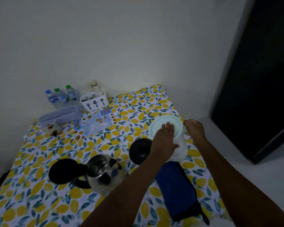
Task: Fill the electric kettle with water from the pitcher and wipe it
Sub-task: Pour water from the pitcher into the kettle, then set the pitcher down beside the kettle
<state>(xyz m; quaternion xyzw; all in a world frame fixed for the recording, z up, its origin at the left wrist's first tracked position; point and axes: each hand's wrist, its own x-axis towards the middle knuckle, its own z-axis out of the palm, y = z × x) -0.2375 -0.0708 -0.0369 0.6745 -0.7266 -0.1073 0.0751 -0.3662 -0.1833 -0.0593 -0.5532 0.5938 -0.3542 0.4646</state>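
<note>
Here, left hand [164,141] flat on pale-lidded clear pitcher [166,128], right hand [194,130] grasping its side, kettle [103,172] lid open

Kettle [103,171] glossy glass and metal; pitcher [179,145] translucent plastic; tablecloth [56,202] printed cloth

There is one camera, worn on the person's head. It looks forward and down at a table [39,202] with a lemon cloth. The near edge sits close below, and both arms reach in from the bottom right. A bare wall [105,38] fills the far top half.
</note>
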